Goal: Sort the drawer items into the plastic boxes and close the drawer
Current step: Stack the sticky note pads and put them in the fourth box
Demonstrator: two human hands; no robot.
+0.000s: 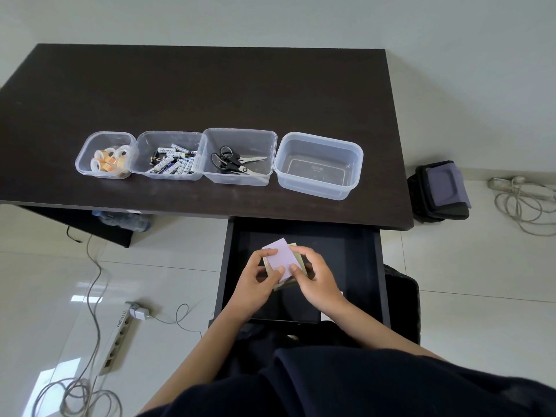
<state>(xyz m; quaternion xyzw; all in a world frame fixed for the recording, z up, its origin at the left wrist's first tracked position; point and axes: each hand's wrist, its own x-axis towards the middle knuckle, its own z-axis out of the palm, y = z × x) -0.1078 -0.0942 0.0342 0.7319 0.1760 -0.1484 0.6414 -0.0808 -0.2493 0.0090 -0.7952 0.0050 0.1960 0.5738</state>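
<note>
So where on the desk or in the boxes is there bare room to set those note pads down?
The rightmost box holds nothing. The desk is bare behind the row of boxes, and a thinner strip runs in front. Crowded: the tape box, battery box and scissors box. Both hands, left and right, hold the note pads over the open drawer.

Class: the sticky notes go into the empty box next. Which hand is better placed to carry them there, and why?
Right. The right hand already grips the sticky notes, and the empty box sits on its side.
</note>
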